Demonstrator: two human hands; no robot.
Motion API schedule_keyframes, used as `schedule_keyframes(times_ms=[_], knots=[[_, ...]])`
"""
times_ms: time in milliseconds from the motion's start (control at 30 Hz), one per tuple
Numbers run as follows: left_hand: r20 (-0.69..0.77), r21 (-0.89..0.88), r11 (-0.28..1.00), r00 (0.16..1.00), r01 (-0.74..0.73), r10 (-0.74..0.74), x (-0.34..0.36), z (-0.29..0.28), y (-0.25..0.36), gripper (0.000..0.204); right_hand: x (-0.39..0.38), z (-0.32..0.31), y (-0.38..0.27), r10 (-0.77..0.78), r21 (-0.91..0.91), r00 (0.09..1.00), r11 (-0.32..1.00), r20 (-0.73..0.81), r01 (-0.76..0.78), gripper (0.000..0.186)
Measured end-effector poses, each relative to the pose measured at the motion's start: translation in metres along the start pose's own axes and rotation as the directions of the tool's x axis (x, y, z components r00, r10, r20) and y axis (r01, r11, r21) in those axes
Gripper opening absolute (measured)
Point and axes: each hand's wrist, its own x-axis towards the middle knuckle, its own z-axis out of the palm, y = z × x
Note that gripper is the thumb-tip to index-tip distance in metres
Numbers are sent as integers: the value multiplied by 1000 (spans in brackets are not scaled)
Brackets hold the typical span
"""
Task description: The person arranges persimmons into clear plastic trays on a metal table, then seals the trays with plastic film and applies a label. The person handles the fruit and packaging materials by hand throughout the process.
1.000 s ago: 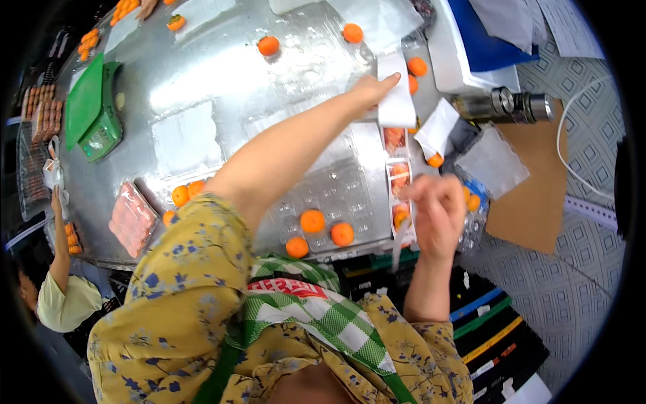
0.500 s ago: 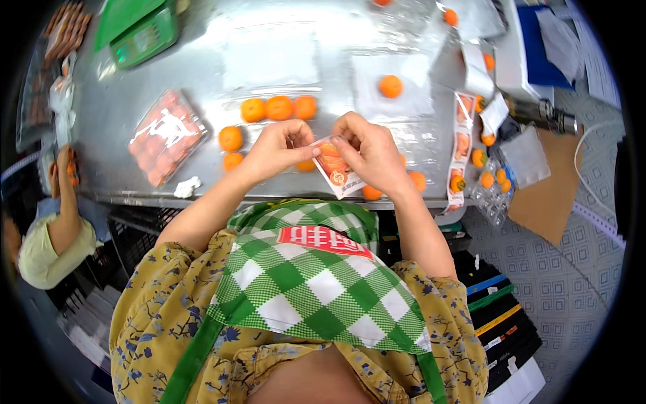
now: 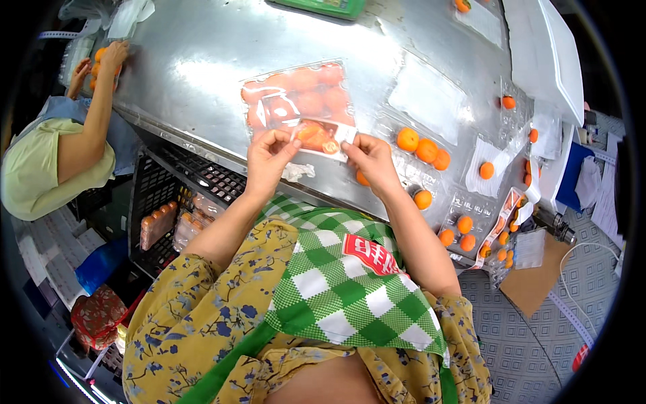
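Observation:
Between my hands I hold a rectangular sticker label printed with orange fruit, stretched flat. My left hand pinches its left end, and my right hand pinches its right end. Just beyond, and partly covered by the label, lies a clear-wrapped pack of round orange fruits on the metal table. I cannot tell whether the label touches the wrap. A crumpled white scrap lies beside my left hand. Past my right hand, loose orange fruits sit in clear plastic trays.
A label strip hangs over the table's right edge. White pads line some trays, and a green scale stands at the far edge. At left, a black crate holds packed fruit below the table. A co-worker's hands handle fruit there.
My view has swung left. Both hands have carried the label from above the loose fruits to the wrapped pack, and the label is now held level by its two ends.

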Motion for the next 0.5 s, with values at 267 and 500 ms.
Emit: schedule_keyframes(times_ms=[267,500], knots=[[-216,608,785,926,-119,308,30,-6,-13,18,56,19,-37,-320,-722,947,659,-17,210,20],[-147,711,683,913,-171,382,29,-8,-13,15,67,20,-45,-267,-780,964,602,9,173,19]])
